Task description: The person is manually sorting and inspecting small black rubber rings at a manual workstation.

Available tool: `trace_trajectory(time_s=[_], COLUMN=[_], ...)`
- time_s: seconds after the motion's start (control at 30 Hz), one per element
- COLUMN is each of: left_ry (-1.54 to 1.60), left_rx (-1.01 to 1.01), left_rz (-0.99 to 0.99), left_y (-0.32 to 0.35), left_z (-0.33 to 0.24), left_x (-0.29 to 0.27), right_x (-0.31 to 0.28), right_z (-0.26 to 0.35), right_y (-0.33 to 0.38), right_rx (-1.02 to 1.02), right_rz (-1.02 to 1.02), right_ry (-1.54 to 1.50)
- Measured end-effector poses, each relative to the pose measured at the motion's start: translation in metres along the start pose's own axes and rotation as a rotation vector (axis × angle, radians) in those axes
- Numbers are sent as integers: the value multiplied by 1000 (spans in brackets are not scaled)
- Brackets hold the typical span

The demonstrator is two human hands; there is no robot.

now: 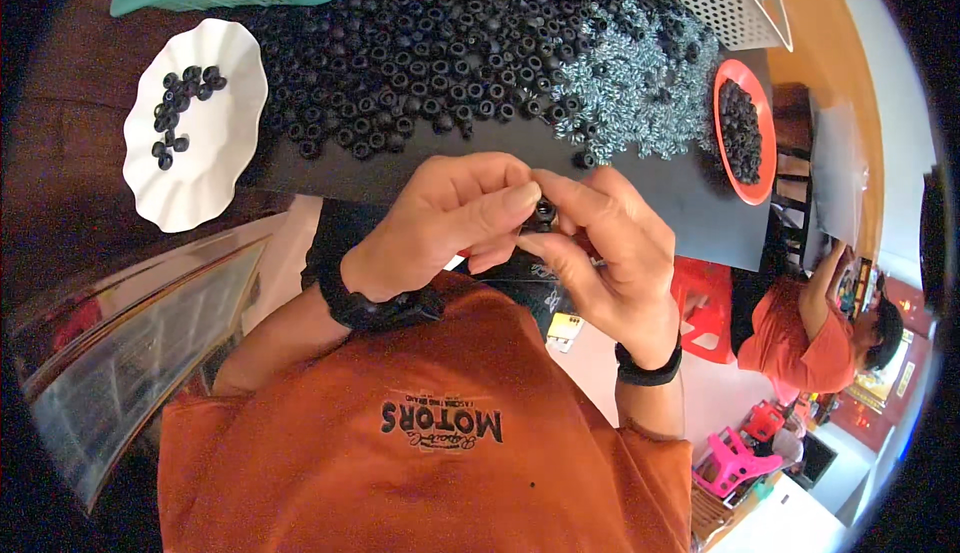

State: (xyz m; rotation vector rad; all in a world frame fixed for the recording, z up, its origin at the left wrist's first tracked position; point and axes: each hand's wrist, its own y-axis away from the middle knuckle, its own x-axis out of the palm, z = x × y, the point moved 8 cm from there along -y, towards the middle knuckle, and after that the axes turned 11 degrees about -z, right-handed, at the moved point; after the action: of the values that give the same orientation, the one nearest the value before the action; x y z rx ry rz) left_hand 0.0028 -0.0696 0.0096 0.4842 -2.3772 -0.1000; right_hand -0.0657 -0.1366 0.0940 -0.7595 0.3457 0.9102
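Small black ring (544, 210) sits at the fingertips of both hands, by the near edge of the dark table (720, 223). Right hand (615, 243) — narrow grip, ring held between thumb and fingers. Left hand (450, 213) — thumb and index pinched close at the ring's left side; cannot tell whether they grip anything. Far side: heap of black rings (430, 53), pale blue-grey pieces (640, 73) right of it; scalloped white plate (215, 163) at left

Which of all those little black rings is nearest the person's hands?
The black ring between the left hand and right hand; the heaped rings lie on the table beyond.
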Motion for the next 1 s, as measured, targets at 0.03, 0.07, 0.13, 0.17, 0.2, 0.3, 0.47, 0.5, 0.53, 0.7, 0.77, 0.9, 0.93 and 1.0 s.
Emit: trace_trajectory(time_s=[0.03,0.07,0.13,0.17,0.2,0.3,0.47,0.5,0.53,0.7,0.77,0.9,0.93,1.0], left_ry=[8,16,-11,-39,-39,-112,-141,-141,-147,-119,-122,-191,-178,-165], left_rx=[-21,-43,-23,-4,-5,1,-47,-48,-56,-21,-28,16,22,28], left_rz=[-12,-25,-30,-31,-21,-69,-137,-134,-130,-118,-106,-125,-120,-115], left_y=[1,1,-1,-4,-5,-4,-4,-4,-5,-7,-9,-10,-10,-10], left_z=[0,1,2,2,4,5,6,5,5,3,3,5,5,3], left_x=[1,1,0,0,1,-2,-5,-6,-8,-6,-2,-3,-2,-1], right_x=[-1,-1,-2,-2,-1,2,-1,-6,-9,-8,-7,-1,0,2], right_z=[-1,-1,0,0,-1,0,-1,-4,-6,-14,-15,-18,-19,-19], right_y=[2,2,1,1,2,0,1,1,1,3,3,6,6,7], right_rx=[-19,-38,-39,-37,-36,-32,-53,-39,-26,10,43,41,37,33], right_rz=[-3,-6,5,13,8,11,40,14,-11,-32,-37,-13,-16,-19], right_ry=[19,38,59,83,92,166,219,162,104,56,66,56,56,55])
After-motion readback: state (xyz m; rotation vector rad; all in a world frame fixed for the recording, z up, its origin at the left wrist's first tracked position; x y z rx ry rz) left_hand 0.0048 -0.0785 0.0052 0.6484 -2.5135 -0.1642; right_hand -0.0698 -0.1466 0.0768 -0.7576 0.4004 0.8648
